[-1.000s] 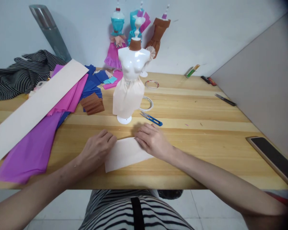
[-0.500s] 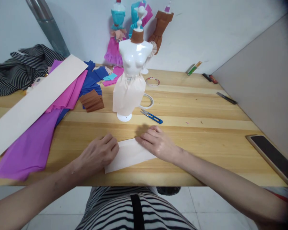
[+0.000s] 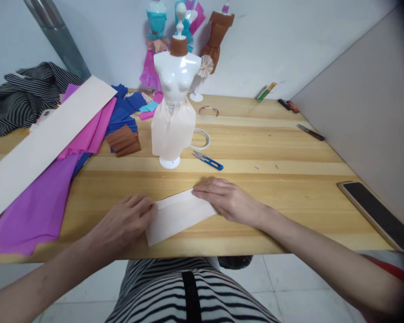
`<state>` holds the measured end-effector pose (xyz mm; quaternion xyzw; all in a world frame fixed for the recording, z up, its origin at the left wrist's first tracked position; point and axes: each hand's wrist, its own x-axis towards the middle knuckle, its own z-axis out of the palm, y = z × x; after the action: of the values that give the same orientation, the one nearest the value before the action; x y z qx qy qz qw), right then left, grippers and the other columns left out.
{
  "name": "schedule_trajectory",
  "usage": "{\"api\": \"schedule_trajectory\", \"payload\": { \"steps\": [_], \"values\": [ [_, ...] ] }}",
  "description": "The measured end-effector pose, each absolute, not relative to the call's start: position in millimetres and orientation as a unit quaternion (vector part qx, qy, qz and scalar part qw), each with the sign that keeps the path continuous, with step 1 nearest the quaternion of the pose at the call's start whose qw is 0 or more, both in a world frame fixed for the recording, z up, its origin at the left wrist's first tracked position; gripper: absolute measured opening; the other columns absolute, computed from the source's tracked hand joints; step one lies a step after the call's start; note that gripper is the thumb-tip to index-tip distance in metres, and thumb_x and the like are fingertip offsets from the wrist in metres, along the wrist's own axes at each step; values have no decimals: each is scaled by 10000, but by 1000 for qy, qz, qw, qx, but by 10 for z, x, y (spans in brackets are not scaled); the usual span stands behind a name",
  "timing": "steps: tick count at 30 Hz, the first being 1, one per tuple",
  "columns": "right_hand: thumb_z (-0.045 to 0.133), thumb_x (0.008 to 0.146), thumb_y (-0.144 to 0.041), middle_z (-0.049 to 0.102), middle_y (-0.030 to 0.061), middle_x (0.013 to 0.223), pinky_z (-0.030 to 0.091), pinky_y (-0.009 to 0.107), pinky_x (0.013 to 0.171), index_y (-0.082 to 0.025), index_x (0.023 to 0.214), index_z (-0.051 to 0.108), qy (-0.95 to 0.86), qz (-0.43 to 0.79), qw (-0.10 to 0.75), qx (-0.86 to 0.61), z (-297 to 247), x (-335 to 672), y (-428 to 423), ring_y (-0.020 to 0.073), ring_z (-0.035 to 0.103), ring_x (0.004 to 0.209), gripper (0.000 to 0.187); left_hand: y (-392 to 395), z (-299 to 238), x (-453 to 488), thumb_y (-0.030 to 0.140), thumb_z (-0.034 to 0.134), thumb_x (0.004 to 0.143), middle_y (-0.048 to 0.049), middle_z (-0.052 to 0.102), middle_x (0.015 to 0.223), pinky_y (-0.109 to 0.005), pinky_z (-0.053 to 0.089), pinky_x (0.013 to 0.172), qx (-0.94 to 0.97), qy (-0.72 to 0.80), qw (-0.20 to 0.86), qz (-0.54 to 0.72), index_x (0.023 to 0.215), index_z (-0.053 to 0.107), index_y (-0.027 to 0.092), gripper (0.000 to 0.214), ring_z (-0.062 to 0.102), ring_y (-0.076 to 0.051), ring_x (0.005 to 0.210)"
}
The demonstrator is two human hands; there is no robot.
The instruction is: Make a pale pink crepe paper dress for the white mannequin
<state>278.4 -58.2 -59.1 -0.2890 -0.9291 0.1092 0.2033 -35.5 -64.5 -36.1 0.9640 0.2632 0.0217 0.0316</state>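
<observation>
A folded piece of cream paper [image 3: 177,216] lies slanted near the front edge of the wooden table [image 3: 289,193]. My left hand [image 3: 123,223] sits at its left end, fingers curled onto the paper's edge. My right hand [image 3: 229,200] rests on its upper right end, fingers stretched flat and held together, pressing it down. A fold line runs along the paper's top edge between the two hands.
Behind the paper stands a white dress-form [image 3: 173,101] in a cream paper skirt, with blue snips [image 3: 208,160] and tape rolls [image 3: 200,138] beside it. On the left lie a long cream strip [image 3: 43,143], purple paper [image 3: 33,211] and brown folded paper [image 3: 124,141]. A phone [image 3: 377,213] lies right.
My right hand has slid to the right along the paper's top edge and flattened out. My left hand has drawn back a little to the left end. The view has shifted slightly.
</observation>
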Motion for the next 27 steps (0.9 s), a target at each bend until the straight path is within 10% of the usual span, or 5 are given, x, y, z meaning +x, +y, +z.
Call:
{"api": "schedule_trajectory", "payload": {
  "steps": [9, 15, 27],
  "values": [
    [447, 693, 37, 282, 137, 1552, 391, 432, 1095, -182, 1464, 332, -912, 273, 137, -274, -475, 3038, -591, 201, 305, 1418, 810, -778, -298, -576, 358, 713, 747, -116, 556, 1261, -472, 313, 1101, 947, 302, 111, 11, 1315, 485, 165, 642, 434, -292, 1231],
    [681, 707, -161, 372, 142, 1508, 158, 582, 1158, -195, 1455, 368, -916, 271, 60, -290, -377, 2988, -836, 283, 303, 1415, 812, -908, -481, -633, 650, 740, 599, -137, 520, 1357, -538, 140, 1171, 946, 312, 87, 11, 1417, 383, 155, 1021, 362, -341, 1329],
    [529, 823, -108, 665, 103, 1228, 173, 564, 1176, -180, 1396, 437, -922, 149, 173, -314, -566, 2839, -1466, 238, 547, 1226, 584, -1099, -546, -566, 110, 508, 870, -37, 699, 968, -471, 202, 1180, 947, 251, 89, 178, 1035, 640, 198, 229, 566, -196, 1102]
  ]
}}
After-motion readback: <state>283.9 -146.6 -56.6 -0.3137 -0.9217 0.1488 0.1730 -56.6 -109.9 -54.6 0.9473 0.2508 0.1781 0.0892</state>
